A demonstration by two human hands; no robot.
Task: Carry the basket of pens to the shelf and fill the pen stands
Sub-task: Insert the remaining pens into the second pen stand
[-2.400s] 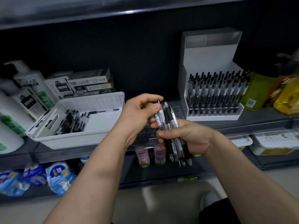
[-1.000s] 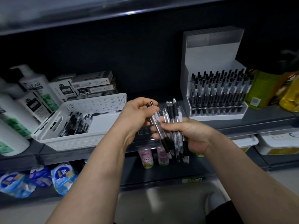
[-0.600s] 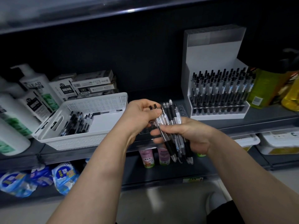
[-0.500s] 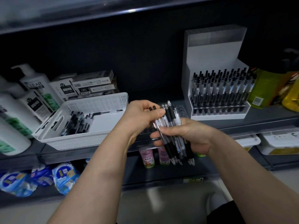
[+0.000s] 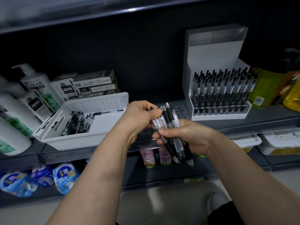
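Right hand (image 5: 186, 137) comes in from lower right, forearm angled up-left. Its fingers are curled tight round a bundle of pens (image 5: 168, 117) at mid-barrel, w/ the thumb laid across the front. The pens stand nearly upright, slightly tilted: click ends above the fingers, tips poking out below the fist. Left hand (image 5: 139, 117) reaches from lower left, wrist bent, back of hand up. Its thumb & forefinger pinch the top ends of the leftmost pens in that same bundle; the other fingers are curled behind, partly hidden. Both hands are close together, just in front of the shelf (image 5: 267, 117) edge. Left of the left-hand fingers, nearby, a white basket (image 5: 84, 140) sits on the shelf, w/ loose pens (image 5: 76, 124) lying along its left part. Directly behind the fingertips is a clear pen stand (image 5: 180, 111): some holes show, the rest is hidden by the bundle. Up & right of the right-hand fingers is a white pen stand (image 5: 219, 114), packed w/ upright pens. Behind the basket are stacked boxes (image 5: 95, 85), and further left white pump bottles (image 5: 37, 85).
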